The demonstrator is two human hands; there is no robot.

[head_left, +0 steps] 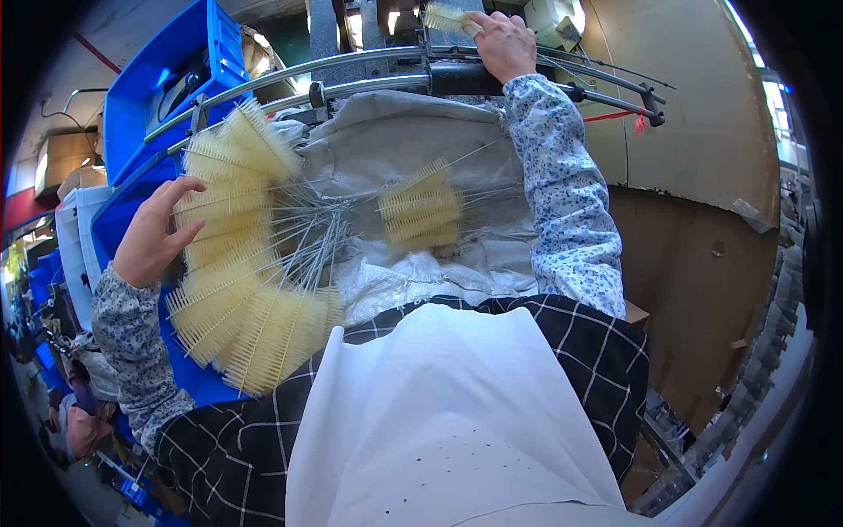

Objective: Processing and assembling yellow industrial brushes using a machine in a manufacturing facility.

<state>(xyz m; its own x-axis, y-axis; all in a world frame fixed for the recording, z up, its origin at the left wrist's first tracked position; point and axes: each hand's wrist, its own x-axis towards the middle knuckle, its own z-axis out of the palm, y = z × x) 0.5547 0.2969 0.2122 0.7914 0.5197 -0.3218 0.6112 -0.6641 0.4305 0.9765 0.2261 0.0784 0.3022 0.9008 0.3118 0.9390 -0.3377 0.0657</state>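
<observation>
Brush (450, 19) sits at the far edge, beyond the rails (378, 84), with its bristles just left of the right hand (505, 46). The fingers there look clamped on the brush's right end, though blur and the back of the hand hide exactly how thumb and fingers meet; its long axis runs roughly crosswise

The left hand (156, 235) stands apart, thumb and fingers spread, at the outer left side of a fan (233, 230) of yellowish brushes. That fan is much nearer to it than to the right hand. Its bristle heads face left and toward the body, while its wire stems gather on the right, so the spread fingers are at the bristle side, away from the stems. Whether the fingertips touch the bristles I cannot tell

Between the fan and the right sleeve (569, 198), a small bunch (421, 206) lies on the grey sheet (413, 132), heads left, stems running right toward the sleeve

A blue bin (132, 110) stands tilted at upper left, a dark object (183, 95) inside it, its kind unclear. More blue plastic (198, 382) shows beside the fan's near end; whether it is a second bin is hard to tell
</observation>
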